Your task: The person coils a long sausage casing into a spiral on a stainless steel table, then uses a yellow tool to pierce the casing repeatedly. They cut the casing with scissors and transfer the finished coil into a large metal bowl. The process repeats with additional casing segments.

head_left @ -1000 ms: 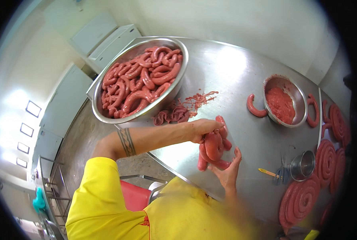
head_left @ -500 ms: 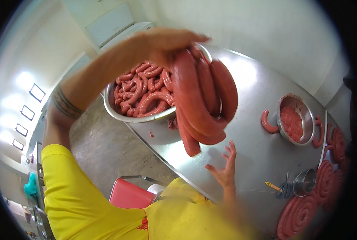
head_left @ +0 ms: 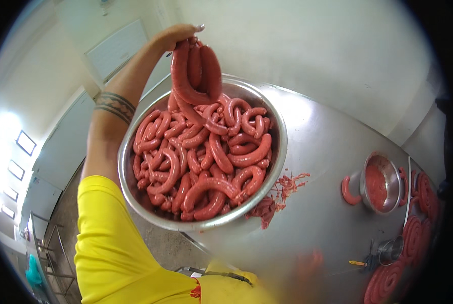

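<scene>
Raised at the far left, my left hand (head_left: 179,33) is closed on the top of a looped bunch of linked sausages (head_left: 212,71). The bunch hangs over a big steel bowl (head_left: 282,152), its lower end reaching the heap. Reddish sausages (head_left: 211,191), many curved and shiny, fill that bowl. Low in the picture, over the table's near side, my right hand (head_left: 310,261) is only a blur. Its fingers cannot be made out.
On the steel table (head_left: 307,131), scraps of casing and meat (head_left: 263,209) lie beside the big bowl. To the right stand a smaller bowl of ground meat (head_left: 376,186), a single sausage (head_left: 348,191), a steel cup (head_left: 390,250), a yellow-handled tool (head_left: 358,263) and sausage coils (head_left: 386,283).
My left hand has carried the sausage bunch left and away from me, over the big bowl. My right hand, spread open before, has dropped lower and blurred. The view has shifted.
</scene>
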The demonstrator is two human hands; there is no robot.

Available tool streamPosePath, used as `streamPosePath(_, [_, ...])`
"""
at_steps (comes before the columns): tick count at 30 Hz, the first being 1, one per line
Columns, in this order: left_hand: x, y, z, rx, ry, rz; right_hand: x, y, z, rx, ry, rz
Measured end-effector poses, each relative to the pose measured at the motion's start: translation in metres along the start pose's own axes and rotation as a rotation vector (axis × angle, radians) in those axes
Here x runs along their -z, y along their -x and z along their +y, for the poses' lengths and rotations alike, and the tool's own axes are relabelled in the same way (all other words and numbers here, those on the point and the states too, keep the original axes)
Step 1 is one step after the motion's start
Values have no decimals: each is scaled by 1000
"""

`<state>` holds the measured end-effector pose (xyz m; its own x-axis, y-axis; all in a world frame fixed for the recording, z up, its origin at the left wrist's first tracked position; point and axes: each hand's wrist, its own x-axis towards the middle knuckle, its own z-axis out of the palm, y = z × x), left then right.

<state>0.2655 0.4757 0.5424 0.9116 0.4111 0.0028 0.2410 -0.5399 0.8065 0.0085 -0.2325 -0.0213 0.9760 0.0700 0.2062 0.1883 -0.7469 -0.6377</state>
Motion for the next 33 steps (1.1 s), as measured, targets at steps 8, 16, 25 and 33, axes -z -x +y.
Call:
streamPosePath(8, [32,-107,-224,78,344,228,-3,3,-8,-61,149,-39])
streamPosePath(16, [59,-105,-460,290,537,484,26,-9,-38,-218,95,-261])
streamPosePath(25, [124,-82,-560,472,-706,328,43,-8,-46,-279,18,-312])
streamPosePath(33, [-80,-60,-280,-370,-589,664,160,16,81,-437,294,17])
